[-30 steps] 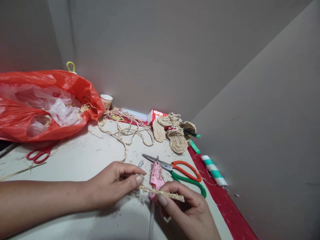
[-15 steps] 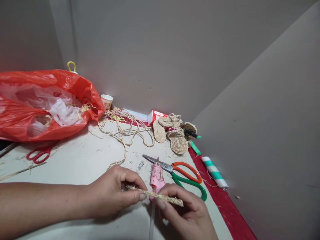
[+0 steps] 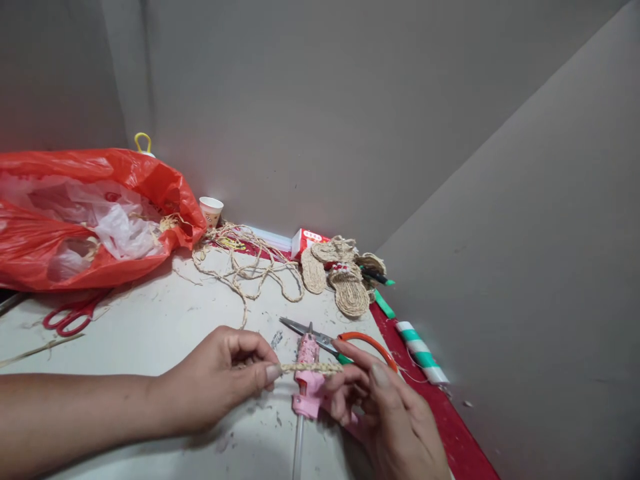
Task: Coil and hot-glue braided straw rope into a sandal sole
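Observation:
My left hand [image 3: 235,373] pinches a short braided straw cord [image 3: 313,367] between thumb and fingertips. The cord points right, above a pink glue gun [image 3: 309,393] lying on the table with a clear glue stick [image 3: 299,443] in its back end. My right hand [image 3: 385,407] is at the cord's free end, thumb and forefinger apart; whether a curled finger touches the cord I cannot tell. It covers part of the glue gun's handle. Beyond the glue gun lie large scissors [image 3: 367,341] with orange and green handles, partly hidden by my right hand.
A red plastic bag [image 3: 100,270] sits at left, red-handled scissors [image 3: 73,317] before it. At the back are a paper cup [image 3: 211,210], loose straw cord [image 3: 240,277], a red-white box [image 3: 306,240] and woven straw soles [image 3: 351,297]. A green-white roll [image 3: 423,353] lies by the right wall.
My right thumb and forefinger have come off the cord and spread apart. The cord has shifted up and left with my left hand, and the view has moved slightly.

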Demonstrator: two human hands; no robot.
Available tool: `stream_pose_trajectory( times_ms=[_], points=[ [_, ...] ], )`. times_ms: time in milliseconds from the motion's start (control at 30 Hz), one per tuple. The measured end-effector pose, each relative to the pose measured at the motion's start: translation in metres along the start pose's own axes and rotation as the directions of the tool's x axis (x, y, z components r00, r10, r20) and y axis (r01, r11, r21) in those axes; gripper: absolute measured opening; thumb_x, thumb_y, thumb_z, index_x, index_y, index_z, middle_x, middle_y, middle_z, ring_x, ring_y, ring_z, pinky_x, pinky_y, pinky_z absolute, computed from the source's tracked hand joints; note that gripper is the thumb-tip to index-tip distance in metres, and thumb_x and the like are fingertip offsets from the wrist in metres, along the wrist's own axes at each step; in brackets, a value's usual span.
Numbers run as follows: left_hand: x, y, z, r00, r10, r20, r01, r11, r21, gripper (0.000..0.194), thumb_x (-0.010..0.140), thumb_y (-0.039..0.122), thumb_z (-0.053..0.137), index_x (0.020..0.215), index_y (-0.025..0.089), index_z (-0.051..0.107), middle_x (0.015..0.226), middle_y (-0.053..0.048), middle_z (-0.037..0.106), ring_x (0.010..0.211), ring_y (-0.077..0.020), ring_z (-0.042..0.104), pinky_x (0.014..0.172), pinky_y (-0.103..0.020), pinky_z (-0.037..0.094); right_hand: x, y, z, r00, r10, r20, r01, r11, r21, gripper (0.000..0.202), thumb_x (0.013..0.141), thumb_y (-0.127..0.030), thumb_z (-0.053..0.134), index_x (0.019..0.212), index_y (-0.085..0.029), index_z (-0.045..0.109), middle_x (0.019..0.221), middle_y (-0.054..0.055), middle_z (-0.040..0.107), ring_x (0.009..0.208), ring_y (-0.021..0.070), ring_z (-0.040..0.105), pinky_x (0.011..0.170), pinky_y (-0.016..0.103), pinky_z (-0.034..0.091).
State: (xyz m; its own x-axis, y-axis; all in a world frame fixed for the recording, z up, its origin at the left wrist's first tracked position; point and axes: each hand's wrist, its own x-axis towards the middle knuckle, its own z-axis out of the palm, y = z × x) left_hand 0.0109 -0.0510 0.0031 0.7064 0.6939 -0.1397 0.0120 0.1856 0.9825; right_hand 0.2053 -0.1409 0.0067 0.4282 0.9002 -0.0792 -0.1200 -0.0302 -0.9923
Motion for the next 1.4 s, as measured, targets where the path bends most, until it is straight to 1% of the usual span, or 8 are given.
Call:
stream_pose_trajectory(
  times_ms=[233, 600, 900, 1000, 1067, 1167, 1267, 1400],
  points=[
    [0.008, 0.000, -0.006, 0.996, -0.090, -0.017, 0.089, 0.992, -0.090, 0.040, 0.072, 0.050, 0.073, 0.074, 0.011, 0.063, 0.065, -0.001, 0.064, 0.052, -0.0076, 0.045, 0.056, -0.023, 0.035, 0.006, 0.007, -0.008, 0.987, 0.046, 0.153, -0.055, 0.997, 0.055, 0.034, 0.086, -0.048, 0.063, 0.103, -0.020, 0.068, 0.072, 0.003, 0.067, 0.054, 0.0109, 0.056, 0.051, 0.022, 0.046],
    [0.013, 0.001, -0.009, 0.979, -0.200, -0.022, 0.190, 0.955, -0.229, 0.036, 0.071, 0.044, 0.074, 0.069, 0.011, 0.063, 0.063, 0.000, 0.062, 0.049, -0.0058, 0.044, 0.053, -0.022, 0.037, 0.005, 0.006, -0.001, 0.989, -0.002, 0.151, 0.013, 0.998, -0.066, 0.027, 0.082, -0.044, 0.070, 0.082, -0.017, 0.071, 0.061, 0.001, 0.065, 0.046, 0.0080, 0.050, 0.049, 0.021, 0.041],
    [0.016, -0.005, -0.014, 0.968, -0.250, 0.033, 0.248, 0.919, -0.307, 0.033, 0.070, 0.041, 0.075, 0.071, 0.010, 0.063, 0.062, 0.000, 0.061, 0.047, -0.0053, 0.045, 0.051, -0.021, 0.039, -0.002, 0.007, -0.002, 0.996, -0.074, 0.041, 0.082, 0.967, -0.243, 0.055, 0.085, -0.059, 0.059, 0.050, -0.019, 0.044, 0.046, -0.005, 0.038, 0.046, 0.0082, 0.032, 0.047, 0.023, 0.026],
    [0.016, -0.006, -0.014, 0.969, -0.242, 0.046, 0.244, 0.921, -0.305, 0.033, 0.070, 0.041, 0.075, 0.071, 0.009, 0.064, 0.062, 0.000, 0.061, 0.047, -0.0052, 0.045, 0.051, -0.021, 0.039, 0.002, 0.007, 0.000, 0.998, -0.062, 0.032, 0.066, 0.988, -0.140, 0.045, 0.086, -0.055, 0.059, 0.061, -0.019, 0.051, 0.048, -0.006, 0.040, 0.046, 0.0080, 0.033, 0.046, 0.022, 0.027],
    [0.016, -0.006, -0.014, 0.971, -0.235, 0.052, 0.240, 0.924, -0.298, 0.033, 0.071, 0.040, 0.075, 0.072, 0.009, 0.064, 0.062, 0.000, 0.061, 0.047, -0.0050, 0.045, 0.051, -0.020, 0.039, 0.006, 0.007, 0.001, 0.999, -0.032, 0.041, 0.034, 0.998, -0.053, 0.030, 0.084, -0.050, 0.065, 0.092, -0.021, 0.061, 0.054, -0.007, 0.046, 0.046, 0.0086, 0.037, 0.046, 0.021, 0.029],
    [0.014, -0.006, -0.013, 0.970, -0.232, 0.074, 0.243, 0.930, -0.274, 0.032, 0.073, 0.040, 0.074, 0.071, 0.010, 0.064, 0.062, 0.000, 0.061, 0.048, -0.0052, 0.047, 0.051, -0.020, 0.039, 0.011, 0.009, 0.000, 0.991, 0.000, 0.136, 0.000, 1.000, 0.000, 0.052, 0.084, -0.051, 0.065, 0.126, -0.024, 0.052, 0.068, -0.002, 0.058, 0.047, 0.0086, 0.042, 0.045, 0.021, 0.033],
    [0.011, -0.004, -0.011, 0.966, -0.228, 0.125, 0.251, 0.941, -0.225, 0.033, 0.075, 0.041, 0.072, 0.071, 0.010, 0.064, 0.062, -0.001, 0.062, 0.048, -0.0055, 0.048, 0.050, -0.019, 0.037, 0.012, 0.015, -0.005, 0.964, -0.021, 0.265, 0.030, 0.999, -0.031, 0.046, 0.087, -0.054, 0.059, 0.116, -0.019, 0.062, 0.074, 0.003, 0.064, 0.051, 0.0093, 0.048, 0.045, 0.022, 0.036],
    [0.006, -0.002, -0.007, 0.951, -0.236, 0.200, 0.268, 0.952, -0.151, 0.033, 0.077, 0.043, 0.070, 0.076, 0.010, 0.065, 0.061, 0.000, 0.061, 0.044, -0.0045, 0.041, 0.047, -0.019, 0.034, 0.010, 0.019, -0.011, 0.910, -0.127, 0.396, 0.191, 0.973, -0.128, 0.042, 0.090, -0.053, 0.054, 0.106, -0.018, 0.070, 0.072, 0.007, 0.069, 0.056, 0.0128, 0.054, 0.050, 0.023, 0.043]
  ],
)
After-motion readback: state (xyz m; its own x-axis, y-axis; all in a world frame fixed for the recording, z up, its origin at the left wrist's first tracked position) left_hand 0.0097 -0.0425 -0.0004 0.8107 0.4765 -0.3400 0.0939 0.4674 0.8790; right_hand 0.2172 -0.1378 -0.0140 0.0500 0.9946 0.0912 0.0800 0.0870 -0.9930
